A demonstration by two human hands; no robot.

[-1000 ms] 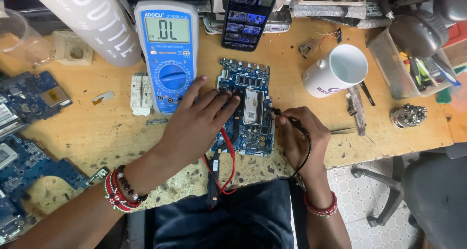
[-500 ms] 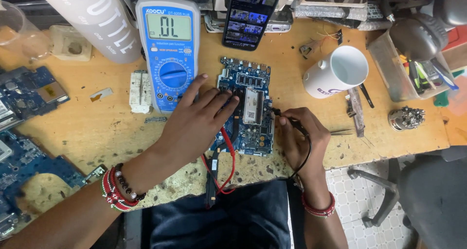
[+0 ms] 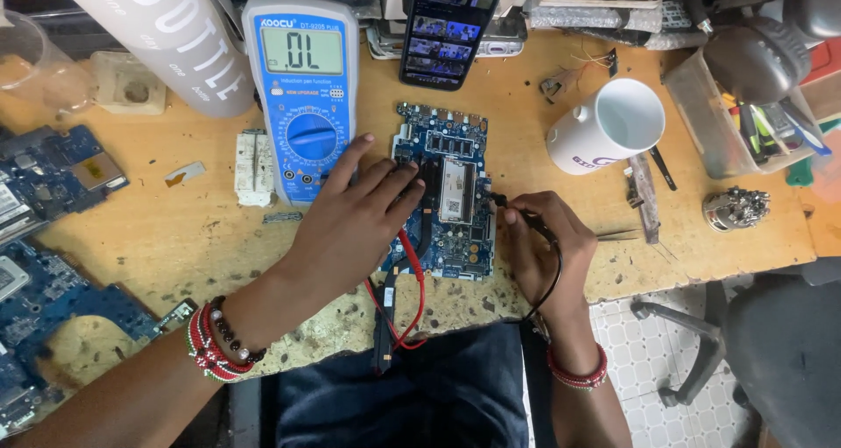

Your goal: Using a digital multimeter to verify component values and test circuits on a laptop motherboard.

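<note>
A blue circuit board (image 3: 448, 155) lies on the wooden bench in front of me. My left hand (image 3: 355, 225) rests on its left side, fingers on the board, with a red lead (image 3: 413, 277) running out from under the palm. My right hand (image 3: 545, 242) holds a black probe (image 3: 517, 210) with its tip on the board's right edge; the probe's black wire loops down past my wrist. A blue multimeter (image 3: 302, 93) stands just left of the board, its display lit.
A white mug (image 3: 609, 126) sits right of the board, a phone (image 3: 451, 23) behind it, a white bottle (image 3: 171, 36) at back left. More blue boards (image 3: 48, 172) lie at left. A clear tool bin (image 3: 745, 124) and metal part (image 3: 736, 207) sit at right.
Both hands stay in place on the board; only the camera view has shifted slightly.
</note>
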